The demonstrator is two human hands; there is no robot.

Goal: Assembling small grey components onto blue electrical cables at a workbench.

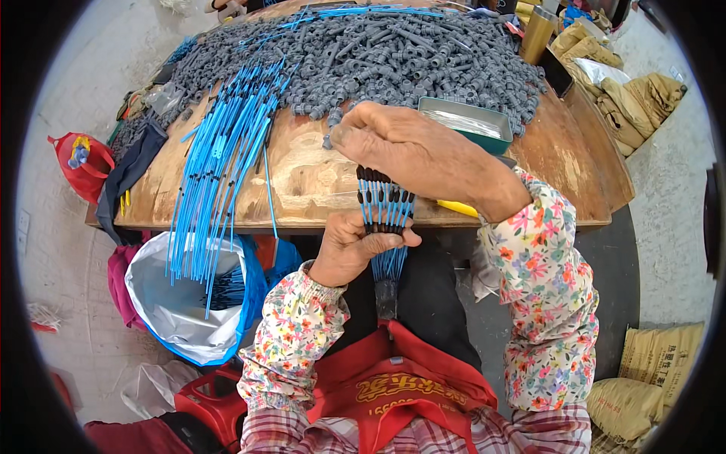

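Note:
My left hand (pixel 359 242) is wrapped round a bundle of thin blue rods with black tips (pixel 386 198), held upright in front of the table edge. The lower ends of the bundle come together in a dark grey piece between my legs. Above the bundle, my right hand (pixel 420 147) reaches across with thumb and fingers pressed together. What sits in that pinch, if anything, is hidden; a small grey fitting shows right by the fingertips. A thin pale strand runs beside the black tips, left of the bundle.
Grey plastic fittings (pixel 408 57) are heaped across the table's far side. Loose blue rods (pixel 227 151) overhang the left edge above an open blue-white bag (pixel 162 303). A green tin (pixel 503 136) holds thin pale strips. A gold flask (pixel 538 35) stands far right; sacks (pixel 643 98) lie beyond.

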